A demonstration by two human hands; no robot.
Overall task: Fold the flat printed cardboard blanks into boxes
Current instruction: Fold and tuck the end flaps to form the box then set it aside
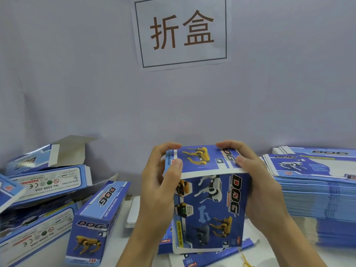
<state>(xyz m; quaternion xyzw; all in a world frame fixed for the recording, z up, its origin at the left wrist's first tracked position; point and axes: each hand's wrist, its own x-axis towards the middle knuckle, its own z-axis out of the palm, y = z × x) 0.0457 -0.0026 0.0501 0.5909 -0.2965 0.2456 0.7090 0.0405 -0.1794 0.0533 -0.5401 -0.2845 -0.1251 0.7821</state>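
So far you have several folded boxes [96,218] on your left; your left hand [159,182] and right hand [258,185] grip one half-formed box [208,205], while the stack of flat blanks [316,193] remains.

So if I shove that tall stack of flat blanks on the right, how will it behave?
The stack of flat blanks probably feels heavy, since it holds many sheets. Its top sheets already sit skewed, so the glossy upper layers would likely slide off rather than the pile moving as one.
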